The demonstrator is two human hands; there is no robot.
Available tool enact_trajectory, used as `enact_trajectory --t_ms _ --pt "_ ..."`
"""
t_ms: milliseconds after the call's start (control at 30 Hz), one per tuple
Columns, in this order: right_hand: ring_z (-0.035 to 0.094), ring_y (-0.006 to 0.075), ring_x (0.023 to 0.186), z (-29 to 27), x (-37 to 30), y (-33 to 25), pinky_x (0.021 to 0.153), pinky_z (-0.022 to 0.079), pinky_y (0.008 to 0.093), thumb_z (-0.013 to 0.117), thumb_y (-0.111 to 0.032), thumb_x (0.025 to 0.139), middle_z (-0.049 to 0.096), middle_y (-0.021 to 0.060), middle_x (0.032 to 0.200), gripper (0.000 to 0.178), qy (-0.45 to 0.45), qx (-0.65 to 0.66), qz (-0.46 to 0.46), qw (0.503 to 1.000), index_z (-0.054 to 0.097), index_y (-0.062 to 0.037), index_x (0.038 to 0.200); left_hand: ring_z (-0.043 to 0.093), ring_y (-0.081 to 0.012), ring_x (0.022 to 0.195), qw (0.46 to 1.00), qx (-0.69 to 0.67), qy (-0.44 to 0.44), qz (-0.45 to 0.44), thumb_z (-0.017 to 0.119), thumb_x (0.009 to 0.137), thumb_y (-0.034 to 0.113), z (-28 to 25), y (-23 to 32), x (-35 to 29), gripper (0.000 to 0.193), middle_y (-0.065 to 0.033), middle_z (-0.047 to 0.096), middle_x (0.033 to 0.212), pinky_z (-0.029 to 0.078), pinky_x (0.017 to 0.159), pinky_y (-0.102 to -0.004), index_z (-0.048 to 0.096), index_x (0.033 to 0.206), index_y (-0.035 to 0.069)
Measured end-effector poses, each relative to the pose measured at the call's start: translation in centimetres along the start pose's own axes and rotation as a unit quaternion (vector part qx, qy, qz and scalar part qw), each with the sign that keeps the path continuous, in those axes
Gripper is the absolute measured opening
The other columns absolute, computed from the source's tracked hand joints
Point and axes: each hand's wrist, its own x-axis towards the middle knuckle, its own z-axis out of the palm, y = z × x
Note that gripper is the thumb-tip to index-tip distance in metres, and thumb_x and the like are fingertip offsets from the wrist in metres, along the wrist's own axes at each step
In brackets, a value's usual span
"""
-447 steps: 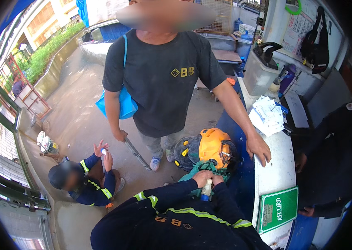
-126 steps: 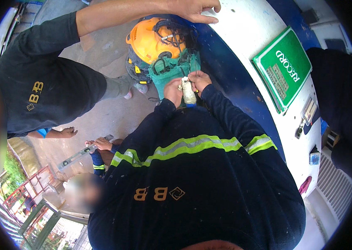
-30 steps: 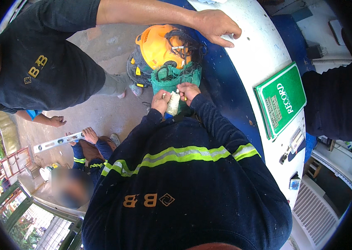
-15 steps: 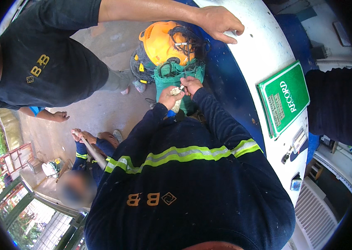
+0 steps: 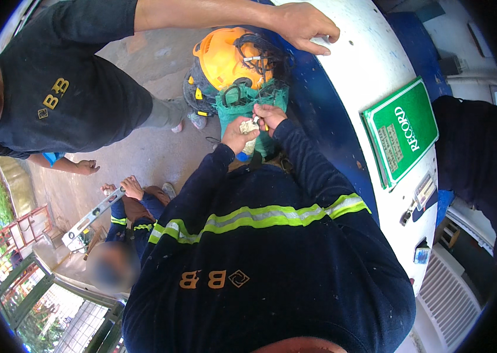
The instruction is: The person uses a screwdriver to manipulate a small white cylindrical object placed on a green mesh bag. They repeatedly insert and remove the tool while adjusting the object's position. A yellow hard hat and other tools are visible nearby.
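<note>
Close in front of my body, my left hand is closed around a pale, crumpled bundle, perhaps cloth or cord. The fingers of my right hand pinch at the bundle's upper end. A small white piece shows between them, and a small yellow piece peeks out just below; their kind is too small to tell. Right behind the hands is a green mesh sack. On top of it rests an orange hard hat with a dark coiled cable against its right side.
A white counter curves along my right, bearing green record books, keys and a small box. A co-worker's hand rests on its far end. At left, another person crouches, holding a spirit level.
The crouching person's spirit level has swung out to the left, showing its face. My hands keep hold of the pale bundle, with only slight finger movement.
</note>
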Motion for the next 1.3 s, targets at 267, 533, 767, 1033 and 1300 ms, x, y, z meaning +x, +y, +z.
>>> enact_trajectory --t_ms 267,533,767,1033,1300 --pt "0.043 0.0060 0.052 -1.1 -2.7 1.2 0.042 0.035 0.0203 0.054 -0.040 0.088 0.052 -0.0005 0.070 0.036 0.006 -0.122 -0.025 0.992 0.055 -0.0043 0.088 0.056 -0.0168 0.090 0.968 -0.249 0.043 0.001 0.060 0.083 0.006 0.7 -0.9 0.2 0.027 -0.0083 0.059 0.098 0.046 0.081 -0.0319 0.046 0.106 0.002" --pt "0.054 0.0105 0.063 -0.7 -9.6 2.5 0.047 0.039 0.0196 0.062 -0.034 0.084 0.057 0.0040 0.085 0.040 -0.024 0.056 0.047 0.997 0.047 -0.0052 0.107 0.053 -0.0267 0.100 0.889 -0.448 -0.017 -0.093 0.050 0.090 0.021 1.9 1.8 1.2 0.030 -0.0149 0.055 0.107 0.044 0.089 -0.0430 0.043 0.113 0.002" --pt "0.053 0.0108 0.060 -1.0 -11.4 1.5 0.047 0.040 0.0198 0.058 -0.024 0.087 0.059 0.0090 0.087 0.034 -0.092 0.190 0.090 0.973 0.046 -0.0063 0.113 0.052 -0.0288 0.102 0.817 -0.552 -0.112 -0.125 0.047 0.092 0.030 2.2 1.6 3.0 0.034 -0.0134 0.054 0.108 0.041 0.091 -0.0457 0.047 0.112 0.002" --pt "0.046 0.0089 0.054 -0.6 -13.0 0.1 0.044 0.036 0.0201 0.056 -0.029 0.088 0.058 0.0102 0.084 0.035 -0.094 0.264 0.052 0.959 0.046 -0.0022 0.110 0.051 -0.0293 0.105 0.828 -0.540 -0.074 -0.132 0.044 0.093 0.030 3.2 3.1 3.2 0.032 -0.0139 0.053 0.109 0.042 0.091 -0.0451 0.048 0.108 0.002" --pt "0.042 0.0102 0.047 2.0 -14.3 -4.0 0.041 0.035 0.0238 0.050 -0.029 0.092 0.059 0.0091 0.074 0.038 -0.022 0.070 -0.043 0.996 0.047 0.0048 0.107 0.055 -0.0287 0.095 0.823 -0.549 -0.044 -0.138 0.031 0.095 0.042 3.6 3.8 3.4 0.048 -0.0161 0.057 0.100 0.044 0.086 -0.0420 0.047 0.106 -0.002"
